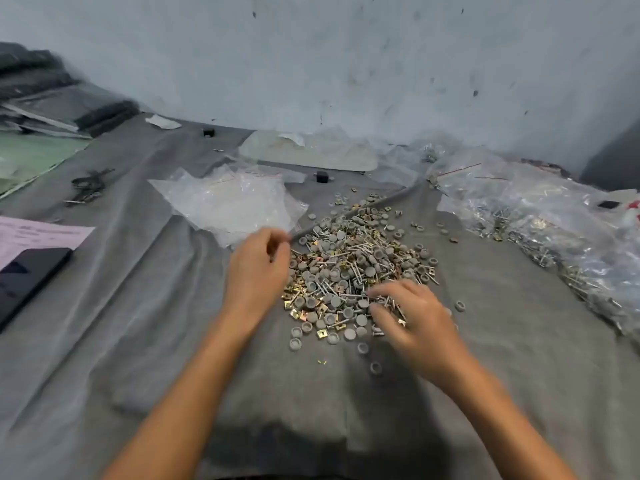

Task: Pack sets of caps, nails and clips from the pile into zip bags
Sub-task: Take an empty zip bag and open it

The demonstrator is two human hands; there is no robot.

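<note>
The pile of caps, nails and clips is heaped on the grey cloth. The pieces are judged light, hard and slippery, best pinched singly by shank or rim. The right hand is laid on its near edge, fingers spread, blurred. The left hand is curled alongside; whether anything is held cannot be told. Zip bags are stacked beyond.

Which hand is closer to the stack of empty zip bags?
Left. The left hand is at the near edge of the zip bags; the right hand is farther off, on the pile.
</note>
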